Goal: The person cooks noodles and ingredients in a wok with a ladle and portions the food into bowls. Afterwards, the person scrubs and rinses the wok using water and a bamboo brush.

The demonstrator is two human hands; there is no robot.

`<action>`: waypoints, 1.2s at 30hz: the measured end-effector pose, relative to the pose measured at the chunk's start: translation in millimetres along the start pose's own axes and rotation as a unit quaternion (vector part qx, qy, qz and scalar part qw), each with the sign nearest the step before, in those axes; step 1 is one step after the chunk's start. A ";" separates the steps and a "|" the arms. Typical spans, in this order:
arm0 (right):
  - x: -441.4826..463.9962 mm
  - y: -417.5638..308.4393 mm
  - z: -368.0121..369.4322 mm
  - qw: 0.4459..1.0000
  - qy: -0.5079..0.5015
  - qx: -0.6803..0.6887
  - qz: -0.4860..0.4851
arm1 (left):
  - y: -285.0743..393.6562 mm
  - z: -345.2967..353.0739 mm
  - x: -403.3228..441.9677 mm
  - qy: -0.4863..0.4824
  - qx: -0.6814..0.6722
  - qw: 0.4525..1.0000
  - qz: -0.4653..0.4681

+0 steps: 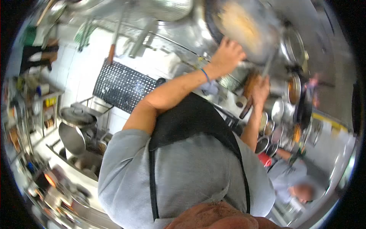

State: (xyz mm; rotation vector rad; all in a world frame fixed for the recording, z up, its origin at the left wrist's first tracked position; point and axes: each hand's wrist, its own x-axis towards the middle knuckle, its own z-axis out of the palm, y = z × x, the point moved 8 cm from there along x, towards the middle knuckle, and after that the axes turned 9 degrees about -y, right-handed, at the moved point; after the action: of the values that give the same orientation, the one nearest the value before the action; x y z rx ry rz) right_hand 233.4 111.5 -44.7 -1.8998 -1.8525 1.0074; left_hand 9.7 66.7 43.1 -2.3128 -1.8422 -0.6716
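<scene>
My left hand (228, 55), with a blue band at the wrist, is closed at the near rim of a large dark wok (214, 26). Pale yellowish food (242, 24) lies in the wok, smeared by motion and steam. Lower and to the right, my right hand (261, 91) wraps round a long-handled cooking utensil (247, 108). Its dark brown handle end sticks out below the fist, and its metal shaft runs up toward the wok. Blur hides the utensil's head, so I cannot tell whether it is a ladle or a spatula.
A lidded pot (293, 45) and several small metal containers (278, 108) stand at the right. Another person (289, 171) works at lower right. A perforated black mat (124, 84) lies at left, near a large steel pot (72, 139). A wooden-handled tool (111, 53) hangs above the mat.
</scene>
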 end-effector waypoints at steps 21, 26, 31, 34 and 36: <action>160.6 -64.5 -86.2 0.960 -0.083 -0.162 -0.214 | 27.4 37.8 60.7 0.079 -0.074 0.992 -0.068; 165.0 -100.8 -97.2 0.969 -0.119 -0.095 -0.197 | 31.7 -4.4 46.7 0.220 -0.183 0.958 -0.030; 169.5 -105.4 -76.9 0.964 -0.239 -0.004 -0.113 | 29.7 -1.4 66.0 0.100 -0.172 0.979 -0.042; 104.5 -112.0 -110.4 0.887 -0.062 -0.271 -0.369 | 34.2 -4.3 67.6 0.102 -0.161 0.981 -0.040; 68.1 -106.6 -159.9 0.888 -0.024 -0.358 -0.286 | 35.0 -9.0 70.1 0.089 -0.136 0.986 -0.031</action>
State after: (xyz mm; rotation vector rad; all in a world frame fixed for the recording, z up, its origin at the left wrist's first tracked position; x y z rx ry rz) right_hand 253.7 230.3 119.8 -1.4258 -2.8342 0.1681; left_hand 52.2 117.6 85.9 -2.2660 -1.8473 -1.1643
